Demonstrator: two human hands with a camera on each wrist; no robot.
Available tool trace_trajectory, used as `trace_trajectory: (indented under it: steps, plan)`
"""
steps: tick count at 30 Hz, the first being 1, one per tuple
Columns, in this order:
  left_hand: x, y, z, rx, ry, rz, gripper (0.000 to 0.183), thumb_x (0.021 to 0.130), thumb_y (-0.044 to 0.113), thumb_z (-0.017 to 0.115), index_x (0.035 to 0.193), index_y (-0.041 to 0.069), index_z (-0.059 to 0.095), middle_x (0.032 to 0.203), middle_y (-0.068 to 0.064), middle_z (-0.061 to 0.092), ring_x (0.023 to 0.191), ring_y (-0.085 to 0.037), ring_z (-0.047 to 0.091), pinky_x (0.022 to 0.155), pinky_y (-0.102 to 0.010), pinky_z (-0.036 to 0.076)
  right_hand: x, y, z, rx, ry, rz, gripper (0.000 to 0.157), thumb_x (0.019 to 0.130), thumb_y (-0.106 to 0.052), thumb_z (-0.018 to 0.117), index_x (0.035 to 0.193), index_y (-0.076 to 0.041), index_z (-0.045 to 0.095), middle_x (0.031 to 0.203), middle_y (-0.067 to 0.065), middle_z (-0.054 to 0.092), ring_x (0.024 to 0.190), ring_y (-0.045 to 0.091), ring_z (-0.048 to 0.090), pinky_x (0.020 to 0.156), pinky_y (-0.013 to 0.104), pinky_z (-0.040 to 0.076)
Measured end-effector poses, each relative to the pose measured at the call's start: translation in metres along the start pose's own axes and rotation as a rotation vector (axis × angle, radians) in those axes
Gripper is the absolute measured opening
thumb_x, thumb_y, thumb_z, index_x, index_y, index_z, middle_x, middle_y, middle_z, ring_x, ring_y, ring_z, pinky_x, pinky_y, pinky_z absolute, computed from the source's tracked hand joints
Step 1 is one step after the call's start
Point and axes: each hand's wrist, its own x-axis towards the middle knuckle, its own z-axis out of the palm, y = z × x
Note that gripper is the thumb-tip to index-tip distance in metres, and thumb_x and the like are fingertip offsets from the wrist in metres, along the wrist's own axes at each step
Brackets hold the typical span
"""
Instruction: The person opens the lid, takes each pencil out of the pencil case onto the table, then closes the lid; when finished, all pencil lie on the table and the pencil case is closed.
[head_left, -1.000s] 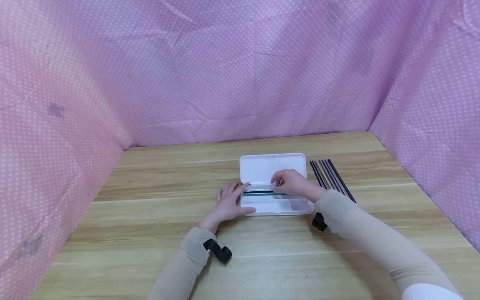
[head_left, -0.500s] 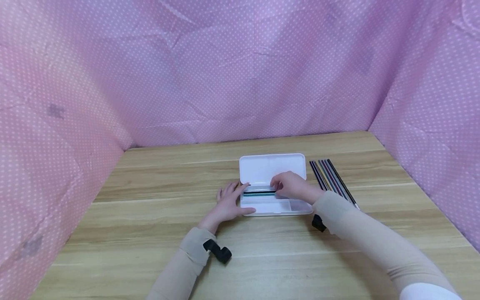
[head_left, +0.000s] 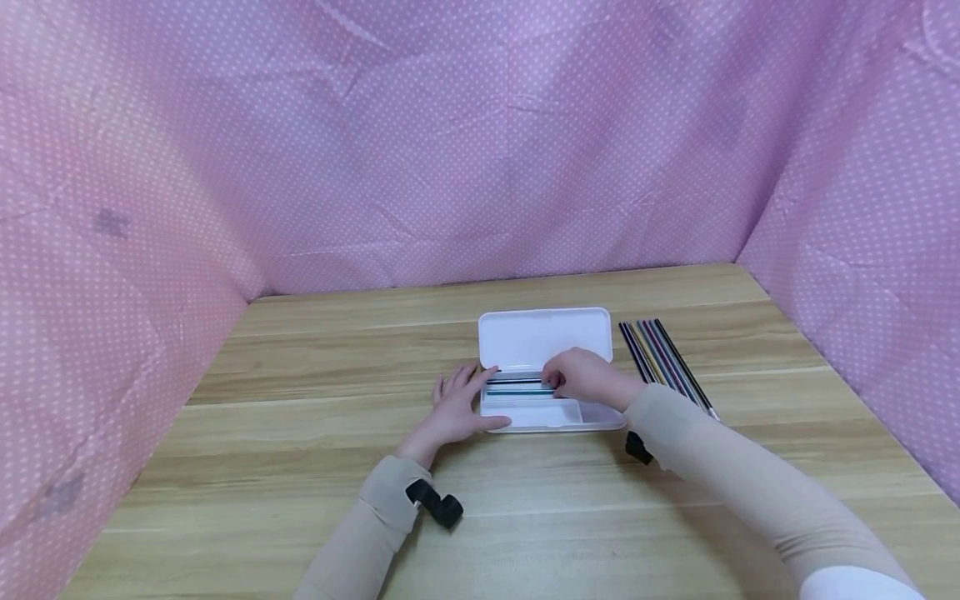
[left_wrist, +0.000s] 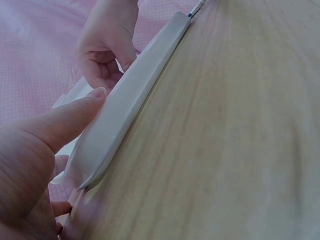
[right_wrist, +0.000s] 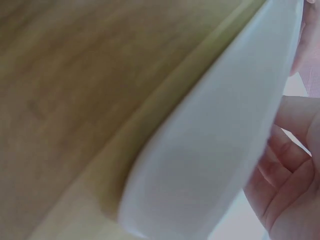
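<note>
A white pencil case [head_left: 532,414] lies on the table with its lid [head_left: 517,335] laid back. Inside it are a dark pencil [head_left: 513,381] toward the back and a teal pencil [head_left: 517,392] in front. My left hand [head_left: 453,414] rests spread at the case's left end, its thumb touching the front wall in the left wrist view. Over the right half of the case, my right hand [head_left: 588,375] has curled fingers at the teal pencil's right end and appears to pinch it. The case wall [right_wrist: 200,150] hides those fingertips in the right wrist view.
Several pencils [head_left: 667,362] lie side by side on the wooden table [head_left: 360,350], right of the case and partly behind the right wrist. A pink dotted cloth [head_left: 480,150] hangs around the back and sides.
My right hand has lowered into the case and curled more. The dark and teal pencils, close together before, now lie apart, with the teal one nearer the front. The left hand stays put.
</note>
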Motion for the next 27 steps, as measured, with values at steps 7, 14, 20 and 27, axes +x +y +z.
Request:
trace_trajectory:
  steps: [7, 14, 20, 27]
  plan:
    - [-0.0009, -0.0003, -0.0013, -0.009, -0.005, -0.001, 0.082, 0.078, 0.048, 0.073, 0.147, 0.026, 0.035, 0.156, -0.013, 0.020, 0.144, -0.036, 0.010, 0.112, -0.059, -0.006, 0.0003, 0.0001, -0.0005, -0.032, -0.008, -0.032, 0.015, 0.083, -0.001, 0.070, 0.094, -0.010, 0.074, 0.087, 0.000, 0.069, 0.078, 0.011, 0.056, 0.081, 0.034, 0.052]
    - [-0.0008, -0.0011, -0.0012, -0.006, -0.008, 0.000, 0.082, 0.078, 0.048, 0.073, 0.147, 0.026, 0.034, 0.156, -0.013, 0.019, 0.144, -0.035, 0.009, 0.112, -0.059, -0.006, 0.0026, 0.0000, -0.0019, -0.102, -0.041, -0.068, 0.015, 0.085, -0.003, 0.068, 0.097, -0.010, 0.073, 0.089, 0.000, 0.069, 0.079, 0.011, 0.056, 0.083, 0.035, 0.051]
    - [-0.0004, -0.0017, -0.0005, 0.003, -0.009, 0.000, 0.082, 0.078, 0.049, 0.073, 0.147, 0.027, 0.034, 0.156, -0.012, 0.020, 0.144, -0.035, 0.009, 0.112, -0.059, -0.005, 0.0028, -0.0004, -0.0016, -0.136, -0.065, -0.084, 0.014, 0.086, -0.003, 0.067, 0.097, -0.009, 0.073, 0.087, 0.001, 0.068, 0.077, 0.012, 0.053, 0.083, 0.036, 0.051]
    - [-0.0009, -0.0013, 0.0001, 0.000, -0.006, 0.008, 0.082, 0.078, 0.048, 0.073, 0.147, 0.027, 0.034, 0.156, -0.012, 0.021, 0.144, -0.035, 0.010, 0.112, -0.060, -0.004, 0.0023, 0.0035, -0.0004, -0.130, -0.066, -0.095, 0.014, 0.085, -0.003, 0.067, 0.095, -0.011, 0.072, 0.081, -0.004, 0.064, 0.075, 0.012, 0.051, 0.078, 0.031, 0.049]
